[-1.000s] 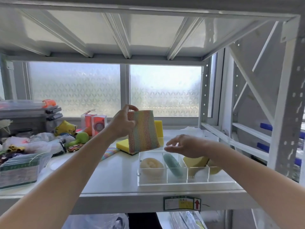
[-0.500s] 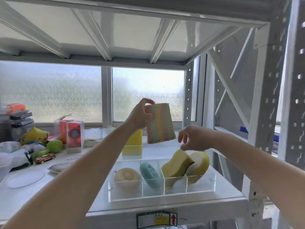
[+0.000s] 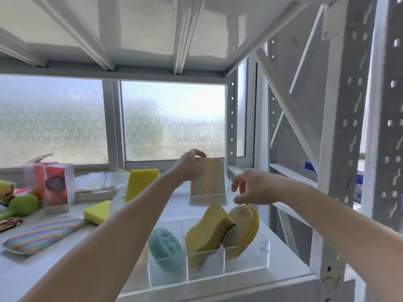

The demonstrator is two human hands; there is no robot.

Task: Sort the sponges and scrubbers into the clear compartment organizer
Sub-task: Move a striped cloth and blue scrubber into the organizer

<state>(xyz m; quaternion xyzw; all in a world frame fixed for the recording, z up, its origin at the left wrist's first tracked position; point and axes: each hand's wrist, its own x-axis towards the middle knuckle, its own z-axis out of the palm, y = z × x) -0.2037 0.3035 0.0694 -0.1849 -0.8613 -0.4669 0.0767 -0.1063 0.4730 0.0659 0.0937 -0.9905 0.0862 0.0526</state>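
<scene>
- Midway through the sort, the left hand [image 3: 192,165] pinches the top corner of a flat pastel-striped woven scrubber pad [image 3: 207,178], holding it upright over the far side of the clear acrylic compartment organizer [image 3: 246,258], which sits at the right end of the white metal shelf [image 3: 65,264] by its front edge.
- Close beside it, the right hand [image 3: 254,187] hovers with fingers loosely curled and parted, gripping nothing that can be seen, just above a round beige-and-yellow sponge [image 3: 243,225] leaning in the rightmost front compartment.
- Already in place: a curvy olive-yellow foam sponge [image 3: 207,232] tilts in the middle front slot, and a teal oval mesh scrubber [image 3: 166,249] fills the slot to its left.
- Next, by the look of it, the pad needs lowering edge-first into a rear compartment, with the right hand likely guiding it past the wall.
- Waiting for sorting, a rainbow-striped flat scrubber [image 3: 43,236] lies toward the shelf's left front, a small yellow sponge block [image 3: 98,211] rests mid-shelf, and a larger yellow rectangular sponge [image 3: 141,185] stands farther back.
- Hidden or unclear: the left forearm covers the organizer's left part, so any slot there cannot be read; the pad's lower edge blurs behind the clear wall, and whether it touches the organizer cannot be told; motion blur softens the whole scene.
</scene>
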